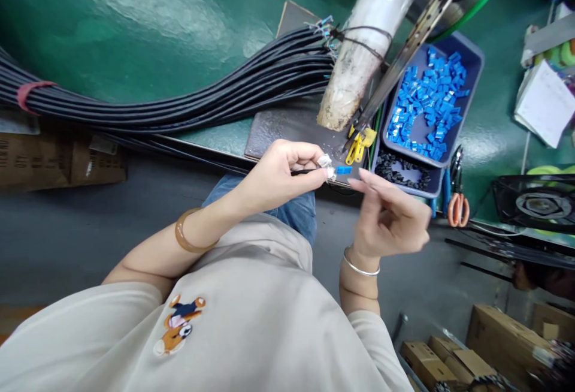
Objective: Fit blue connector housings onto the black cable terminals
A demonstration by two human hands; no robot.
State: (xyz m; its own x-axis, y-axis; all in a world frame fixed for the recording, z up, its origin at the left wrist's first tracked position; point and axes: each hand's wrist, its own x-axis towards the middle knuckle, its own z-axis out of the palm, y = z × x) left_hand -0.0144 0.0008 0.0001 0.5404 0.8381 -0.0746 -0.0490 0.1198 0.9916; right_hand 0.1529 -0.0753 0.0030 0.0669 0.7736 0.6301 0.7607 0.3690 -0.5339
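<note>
Blue connector (pixel 344 170) crosswise, tip rightward

Left arm (pixel 153 251): extended forward and inward across the body. Left hand (pixel 285 170): thumb and index finger drawn together in a firm pinch, tips directed rightward. Right arm (pixel 359 290): forearm reaching forward. Right hand (pixel 390 215): turned inward, thumb and index fingertips slightly apart, slight blur noted, remaining fingers curled. Hands near each other, apart.

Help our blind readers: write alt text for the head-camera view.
A left hand holds a black cable tipped with a blue connector, the right hand close by. Nearby are bundled black cables and blue pieces in a tray.
</note>
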